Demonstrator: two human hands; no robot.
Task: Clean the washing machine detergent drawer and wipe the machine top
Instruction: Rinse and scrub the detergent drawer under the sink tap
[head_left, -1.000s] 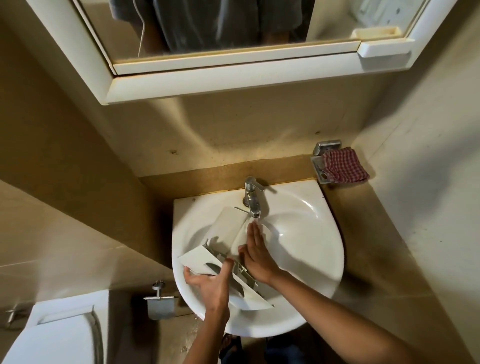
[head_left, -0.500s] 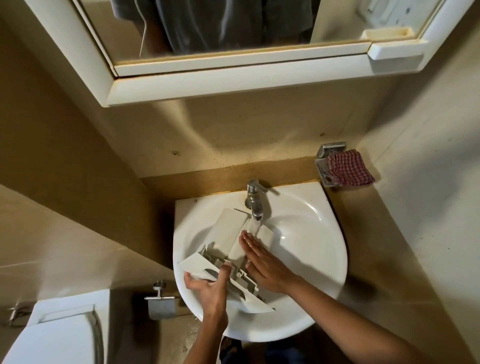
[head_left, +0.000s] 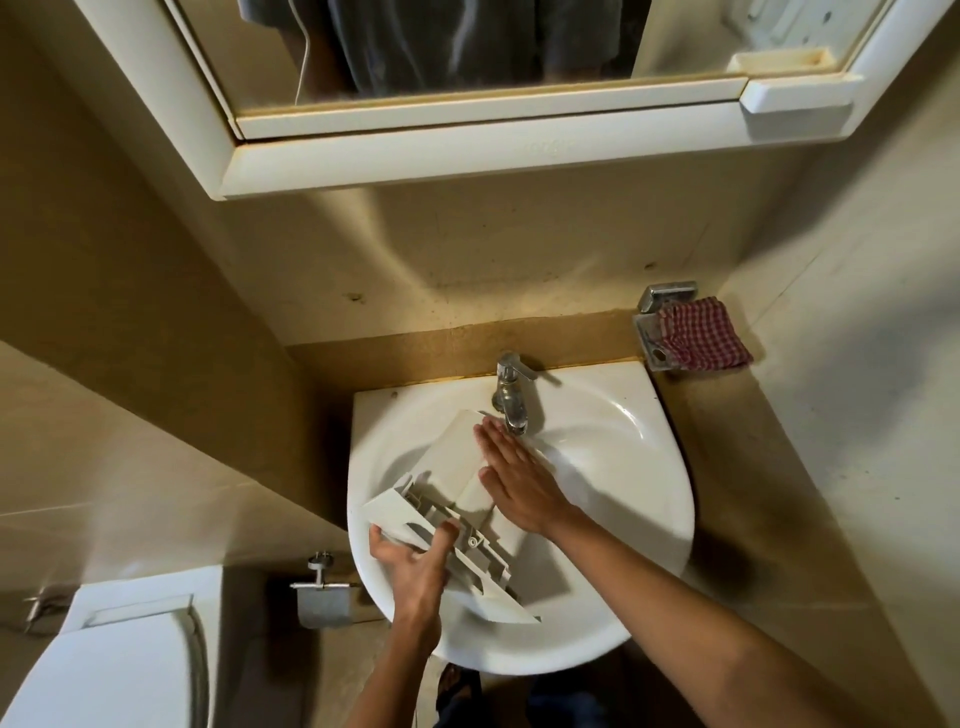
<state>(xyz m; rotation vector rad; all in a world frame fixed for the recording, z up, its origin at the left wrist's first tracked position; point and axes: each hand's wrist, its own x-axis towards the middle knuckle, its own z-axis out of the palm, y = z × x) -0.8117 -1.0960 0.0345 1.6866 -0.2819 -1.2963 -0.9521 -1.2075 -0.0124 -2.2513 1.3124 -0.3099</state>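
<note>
The detergent drawer (head_left: 451, 460) is white plastic. It has a broad, slanted front panel at its near end and a long body with smooth, closed faces turned upward. Between panel and body, a band of grey-white ribs and mouldings shows. It lies slantwise inside the sink (head_left: 618, 613), with the panel by the near-left rim and the body running up toward the back of the bowl.

At the near-left of the sink, the left hand (head_left: 415, 566) grasps the front panel. Its fingers wrap the panel's near edge and the thumb lies on top by the ribs. Further into the sink, the right hand (head_left: 519, 483) lies flat on the drawer's far half, fingers straight and together, clasping nothing. It covers the right side of the body, and its forearm crosses the sink's near-right rim.

At the back of the sink, the chrome tap (head_left: 511, 400) hangs its spout just above the right fingertips and the drawer's far end. I cannot tell if water is running.

Left of the sink and lower are a metal paper holder (head_left: 322, 597) and a white toilet (head_left: 109, 670). Right of the sink's back corner, a red checked cloth (head_left: 701, 338) sits in a metal wall holder (head_left: 655, 325). Above the sink hangs a white mirror cabinet (head_left: 467, 156), its glass reflecting grey clothing.
</note>
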